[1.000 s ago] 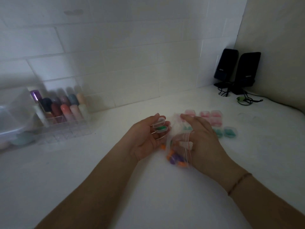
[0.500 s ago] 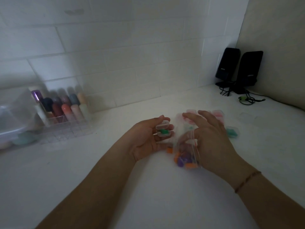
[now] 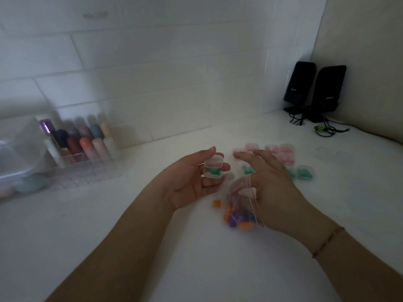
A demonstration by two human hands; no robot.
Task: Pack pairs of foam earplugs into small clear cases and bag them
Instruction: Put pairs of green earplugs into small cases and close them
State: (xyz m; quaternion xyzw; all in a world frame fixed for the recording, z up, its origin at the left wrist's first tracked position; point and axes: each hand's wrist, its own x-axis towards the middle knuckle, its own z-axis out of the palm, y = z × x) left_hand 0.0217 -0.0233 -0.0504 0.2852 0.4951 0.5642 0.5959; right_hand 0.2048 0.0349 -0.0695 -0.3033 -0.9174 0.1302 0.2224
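My left hand [image 3: 187, 182] holds a small clear case [image 3: 214, 166] between thumb and fingers, with green earplugs inside it. My right hand [image 3: 277, 188] holds a clear zip bag [image 3: 242, 205] of orange and purple earplugs at its red-striped mouth, its index and middle fingers stretched out forward. One orange earplug [image 3: 216, 203] lies loose on the white counter beside the bag. Behind my right hand stand several filled cases: pink ones [image 3: 285, 149] in the back row and green ones [image 3: 306, 173] in front, partly hidden by the hand.
A clear organiser with coloured tubes [image 3: 82, 149] stands at the left against the tiled wall, next to a clear lidded box [image 3: 13, 171]. Two black speakers [image 3: 314, 88] with cables [image 3: 322, 131] occupy the back right corner.
My right hand has spread its fingers and shifted slightly right with the bag. My left hand has turned the case more upright. The loose orange earplug shows beside the bag.
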